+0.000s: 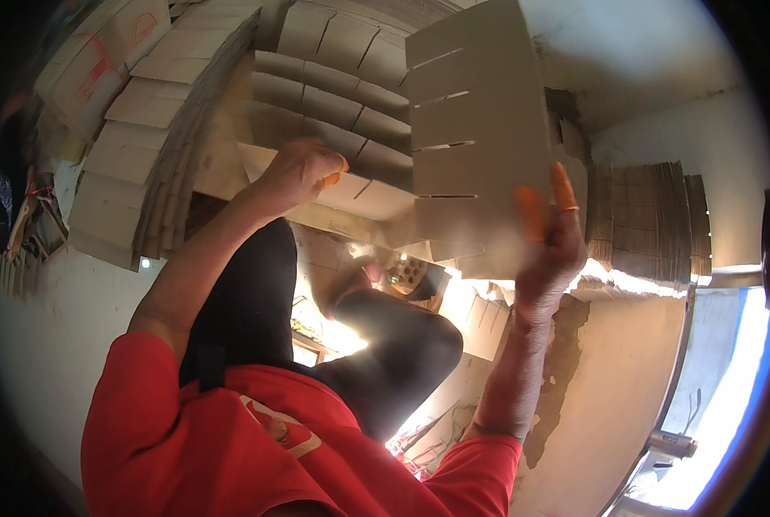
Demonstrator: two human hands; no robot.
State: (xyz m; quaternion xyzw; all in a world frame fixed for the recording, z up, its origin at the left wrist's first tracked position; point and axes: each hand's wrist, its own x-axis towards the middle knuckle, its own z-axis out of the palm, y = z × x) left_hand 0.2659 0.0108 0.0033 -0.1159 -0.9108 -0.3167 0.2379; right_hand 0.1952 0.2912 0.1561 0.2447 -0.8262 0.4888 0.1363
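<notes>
A large slotted cardboard sheet [480,164] stands tall at the upper middle, with several narrow slits running in from its left edge. My right hand [557,237] is at its lower right edge. Two raised fingers there wear orange finger covers and are spread apart, slightly blurred; whether they touch the sheet is unclear. My left hand [299,177] is curled closed, also with orange finger covers, in front of the slotted cardboard strips [325,99] layered in rows behind it. Anything inside its fingers is hidden.
Overlapping cardboard stacks [135,142] rise at the left. Another upright cardboard bundle [648,220] stands at the right, by a bright opening [729,388]. Below the strips, a wooden ledge [342,222] runs above my legs. A metal piece with round holes [406,274] sits near my foot.
</notes>
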